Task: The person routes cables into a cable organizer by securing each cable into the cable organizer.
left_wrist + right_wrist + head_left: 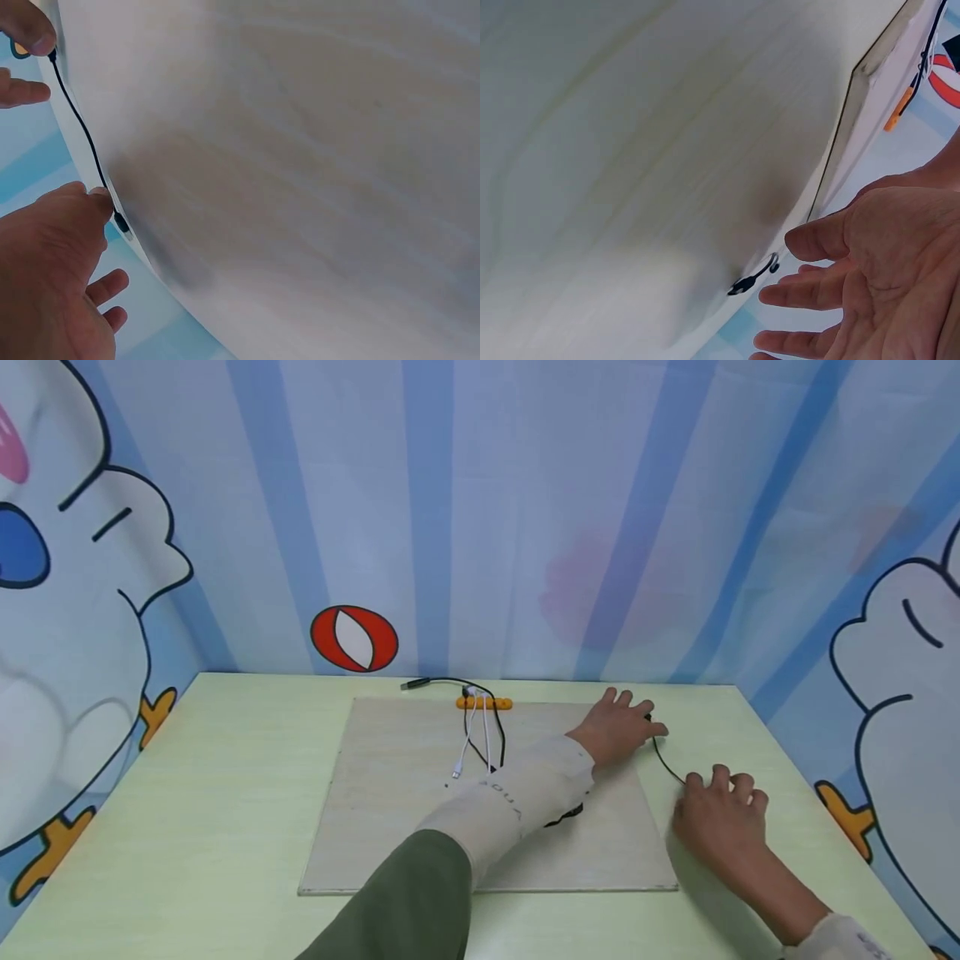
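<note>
A short black cable (84,131) with a plug at its end runs between my two hands on the table's right side. In the left wrist view, my left hand (52,277) pinches it close to the black plug (122,223), other fingers loose. The head view shows this left hand (613,727) reaching across the board's far right corner. My right hand (723,818) is nearer, fingertips at the cable's other end. In the right wrist view, my right hand (892,262) has thumb and fingers apart with nothing between, beside a dark plug (742,285).
A pale board (390,843) lies mid-table, partly under my left arm. At its far edge an orange cable holder (504,703) carries white cables (468,735) and a black USB cable (500,731). A black item (570,814) shows beside my left sleeve. A patterned curtain (510,527) stands behind.
</note>
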Action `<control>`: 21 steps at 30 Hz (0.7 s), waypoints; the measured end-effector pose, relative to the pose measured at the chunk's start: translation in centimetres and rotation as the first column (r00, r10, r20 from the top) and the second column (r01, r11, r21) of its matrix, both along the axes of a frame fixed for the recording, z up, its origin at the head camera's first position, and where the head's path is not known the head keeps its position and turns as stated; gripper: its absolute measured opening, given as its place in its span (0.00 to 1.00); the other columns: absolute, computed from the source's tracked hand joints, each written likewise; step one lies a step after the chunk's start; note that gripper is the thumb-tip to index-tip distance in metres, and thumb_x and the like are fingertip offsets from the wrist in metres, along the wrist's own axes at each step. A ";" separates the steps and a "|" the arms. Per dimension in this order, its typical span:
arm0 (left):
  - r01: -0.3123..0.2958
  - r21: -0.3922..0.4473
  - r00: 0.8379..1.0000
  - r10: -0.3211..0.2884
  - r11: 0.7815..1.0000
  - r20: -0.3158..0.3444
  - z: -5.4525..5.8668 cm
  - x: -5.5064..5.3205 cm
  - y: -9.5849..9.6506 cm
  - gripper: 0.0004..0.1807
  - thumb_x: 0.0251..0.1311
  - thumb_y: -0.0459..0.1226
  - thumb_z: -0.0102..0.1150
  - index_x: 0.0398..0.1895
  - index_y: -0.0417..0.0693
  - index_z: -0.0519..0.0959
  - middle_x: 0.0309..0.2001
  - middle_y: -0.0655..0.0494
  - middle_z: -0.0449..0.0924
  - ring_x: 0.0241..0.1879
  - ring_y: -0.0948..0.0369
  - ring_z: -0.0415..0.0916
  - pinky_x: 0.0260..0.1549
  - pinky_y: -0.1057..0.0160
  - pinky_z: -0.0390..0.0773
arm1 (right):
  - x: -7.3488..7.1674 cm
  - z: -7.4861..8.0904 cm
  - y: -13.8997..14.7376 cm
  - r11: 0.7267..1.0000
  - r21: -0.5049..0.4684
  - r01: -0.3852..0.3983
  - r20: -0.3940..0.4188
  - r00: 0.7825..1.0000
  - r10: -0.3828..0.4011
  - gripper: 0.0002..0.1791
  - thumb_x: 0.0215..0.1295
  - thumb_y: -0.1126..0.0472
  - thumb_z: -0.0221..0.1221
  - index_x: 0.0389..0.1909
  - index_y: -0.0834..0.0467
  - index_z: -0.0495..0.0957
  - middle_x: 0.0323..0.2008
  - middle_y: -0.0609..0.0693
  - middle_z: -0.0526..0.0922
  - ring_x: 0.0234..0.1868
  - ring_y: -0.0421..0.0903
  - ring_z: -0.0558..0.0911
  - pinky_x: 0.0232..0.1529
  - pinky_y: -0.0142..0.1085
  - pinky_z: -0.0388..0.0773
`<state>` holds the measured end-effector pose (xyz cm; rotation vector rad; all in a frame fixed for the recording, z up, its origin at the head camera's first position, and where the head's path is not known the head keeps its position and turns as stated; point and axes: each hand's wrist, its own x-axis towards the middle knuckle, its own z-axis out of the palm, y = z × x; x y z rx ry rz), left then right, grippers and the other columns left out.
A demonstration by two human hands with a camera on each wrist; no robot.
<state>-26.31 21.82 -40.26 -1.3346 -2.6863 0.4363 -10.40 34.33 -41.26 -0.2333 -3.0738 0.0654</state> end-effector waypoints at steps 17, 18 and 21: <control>0.069 0.010 0.997 -0.070 0.998 0.029 -0.4 0.4 0.9 0.26 0.93 0.42 0.46 0.80 0.87 0.71 0.81 0.68 0.68 0.71 0.60 0.69 0.76 0.54 0.63 | 0.0 -0.1 2.6 0.999 0.001 0.044 0.063 0.997 -0.044 0.14 0.82 0.63 0.52 0.51 0.73 0.78 0.58 0.84 0.70 0.64 0.89 0.64 0.62 0.79 0.65; 0.071 0.012 0.997 -0.071 0.997 0.033 -0.4 0.4 0.9 0.26 0.92 0.42 0.46 0.80 0.87 0.70 0.81 0.67 0.68 0.72 0.60 0.69 0.76 0.54 0.63 | 0.0 -0.1 2.6 0.999 0.003 0.045 0.059 0.997 -0.045 0.15 0.82 0.63 0.53 0.52 0.73 0.78 0.58 0.84 0.70 0.65 0.88 0.64 0.62 0.79 0.66; 0.073 0.019 0.996 -0.074 0.997 0.041 -0.3 0.5 0.9 0.26 0.92 0.42 0.47 0.80 0.85 0.71 0.81 0.66 0.68 0.72 0.59 0.70 0.78 0.53 0.64 | -0.1 -0.2 2.6 0.999 0.012 0.039 0.046 0.998 -0.039 0.15 0.82 0.63 0.54 0.54 0.73 0.78 0.59 0.83 0.71 0.64 0.88 0.66 0.61 0.78 0.67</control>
